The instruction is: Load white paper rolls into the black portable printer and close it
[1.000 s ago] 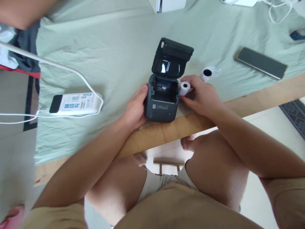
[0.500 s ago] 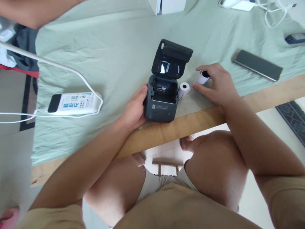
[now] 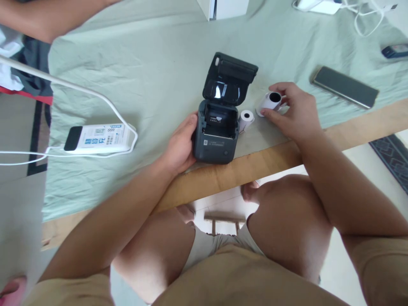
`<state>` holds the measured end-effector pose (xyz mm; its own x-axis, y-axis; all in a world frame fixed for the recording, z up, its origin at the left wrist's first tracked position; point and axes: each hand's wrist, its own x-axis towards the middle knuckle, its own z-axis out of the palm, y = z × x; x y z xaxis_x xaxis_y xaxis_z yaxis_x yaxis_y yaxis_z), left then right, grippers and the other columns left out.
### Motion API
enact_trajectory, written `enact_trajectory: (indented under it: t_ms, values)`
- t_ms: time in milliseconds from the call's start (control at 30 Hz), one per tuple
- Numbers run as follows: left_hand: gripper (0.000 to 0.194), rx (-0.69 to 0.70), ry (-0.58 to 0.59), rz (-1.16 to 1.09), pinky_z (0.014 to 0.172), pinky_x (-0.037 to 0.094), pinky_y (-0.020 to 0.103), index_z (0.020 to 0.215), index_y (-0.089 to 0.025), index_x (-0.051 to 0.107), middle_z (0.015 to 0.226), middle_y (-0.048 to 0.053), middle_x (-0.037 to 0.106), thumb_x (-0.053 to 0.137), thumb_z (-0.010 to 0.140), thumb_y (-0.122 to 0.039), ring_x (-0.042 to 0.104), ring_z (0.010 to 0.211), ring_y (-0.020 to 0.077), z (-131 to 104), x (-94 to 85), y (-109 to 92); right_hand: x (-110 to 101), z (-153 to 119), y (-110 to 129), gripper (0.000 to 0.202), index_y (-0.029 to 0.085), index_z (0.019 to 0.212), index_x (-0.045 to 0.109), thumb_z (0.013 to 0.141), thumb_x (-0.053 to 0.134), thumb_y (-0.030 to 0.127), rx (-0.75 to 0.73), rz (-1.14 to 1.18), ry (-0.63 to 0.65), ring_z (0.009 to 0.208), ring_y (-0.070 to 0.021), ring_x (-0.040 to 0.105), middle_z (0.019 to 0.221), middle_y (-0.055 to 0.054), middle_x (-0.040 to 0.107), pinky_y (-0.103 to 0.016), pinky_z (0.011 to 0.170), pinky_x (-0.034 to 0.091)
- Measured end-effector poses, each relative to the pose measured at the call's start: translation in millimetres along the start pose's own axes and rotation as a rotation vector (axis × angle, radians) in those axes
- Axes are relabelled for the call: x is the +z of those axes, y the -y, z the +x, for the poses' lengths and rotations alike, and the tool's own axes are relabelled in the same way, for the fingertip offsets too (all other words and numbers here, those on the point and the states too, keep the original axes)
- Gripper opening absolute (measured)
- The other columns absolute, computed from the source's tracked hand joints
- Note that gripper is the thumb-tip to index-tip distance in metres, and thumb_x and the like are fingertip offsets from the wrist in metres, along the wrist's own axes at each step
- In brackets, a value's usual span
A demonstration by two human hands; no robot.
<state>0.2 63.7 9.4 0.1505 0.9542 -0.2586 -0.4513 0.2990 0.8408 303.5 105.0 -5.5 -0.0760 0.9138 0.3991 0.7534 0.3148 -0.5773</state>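
Observation:
A small dark label printer point(image 3: 216, 151) stands near the table's front edge with its lid point(image 3: 223, 87) flipped up and its paper bay showing. My left hand point(image 3: 180, 146) is closed on the printer's left side, the thumb along its upper edge. Touching or very near the printer's right side is a white paper roll point(image 3: 245, 123) with a small core. Farther right, my right hand point(image 3: 295, 108) has thumb and fingers around a second white roll point(image 3: 266, 104), which has a wide black core and leans slightly. Part of its right side is hidden by the fingers.
On the green cloth point(image 3: 159, 76) lie a dark phone point(image 3: 346, 87) to the right and a white power bank point(image 3: 102, 138) with cables to the left. A white box point(image 3: 231, 7) and a white adapter point(image 3: 318, 5) are at the back. Another person's arm point(image 3: 51, 17) reaches in top left.
The fingers of my right hand have shifted on the wide-core roll, so more of it shows. My left hand and the printer look unmoved.

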Motion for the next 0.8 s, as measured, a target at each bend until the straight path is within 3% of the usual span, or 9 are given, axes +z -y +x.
enact_trajectory:
  t_ms: [133,300,500,600,733,800]
  values:
    - [0.031,0.004,0.011,-0.007,0.094,0.066,0.033,0.094,-0.024,0.076,0.092,0.002,0.08,0.062,0.112,-0.045,0.079,0.11,0.023,-0.7,0.5,-0.1,-0.4,-1.2,3.0,0.033,0.034,0.116,0.075,0.083,0.08,0.033,-0.039,0.009,0.0,0.096,-0.0269,0.064,0.117,-0.011,0.074,-0.049,0.095,0.057]
    - [0.029,0.012,0.024,0.022,0.1,0.066,0.038,0.096,-0.025,0.075,0.098,0.003,0.082,0.064,0.11,-0.047,0.078,0.12,0.0265,-0.4,-1.6,0.9,1.8,1.6,-5.1,0.04,0.034,0.118,0.077,0.079,0.086,0.03,-0.032,-0.005,-0.019,0.089,-0.0243,0.062,0.106,-0.007,0.068,-0.049,0.093,0.058]
    - [0.028,-0.016,0.05,0.001,0.096,0.065,0.035,0.099,-0.024,0.075,0.099,0.003,0.082,0.062,0.111,-0.046,0.079,0.115,0.0247,0.8,-3.9,0.8,2.5,1.6,-8.0,0.046,0.03,0.125,0.072,0.082,0.087,0.032,-0.004,0.031,-0.03,0.087,-0.022,0.063,0.114,-0.008,0.07,-0.045,0.091,0.058]
    - [0.026,-0.005,0.051,-0.041,0.086,0.064,0.028,0.096,-0.024,0.075,0.092,0.001,0.081,0.063,0.111,-0.041,0.08,0.1,0.0194,1.7,-3.7,1.4,3.6,-0.6,-3.3,0.053,0.033,0.133,0.067,0.085,0.086,0.043,-0.021,0.128,-0.129,0.086,-0.022,0.063,0.115,-0.008,0.067,-0.04,0.078,0.055]
    - [0.02,-0.005,0.076,-0.107,0.079,0.063,0.024,0.096,-0.021,0.076,0.09,-0.001,0.081,0.066,0.109,-0.033,0.078,0.083,0.014,3.1,-2.6,1.6,8.1,-5.1,19.7,0.065,0.037,0.138,0.06,0.086,0.083,0.069,-0.23,0.277,-0.352,0.102,-0.0269,0.065,0.118,-0.007,0.061,-0.038,0.071,0.053]
    - [0.019,-0.024,0.095,-0.113,0.079,0.064,0.025,0.098,-0.021,0.076,0.089,-0.001,0.082,0.067,0.108,-0.035,0.079,0.085,0.0157,3.3,-2.6,1.2,11.0,-8.5,39.2,0.058,0.035,0.134,0.06,0.091,0.079,0.07,-0.315,0.305,-0.377,0.101,-0.0264,0.065,0.12,-0.008,0.06,-0.039,0.07,0.053]
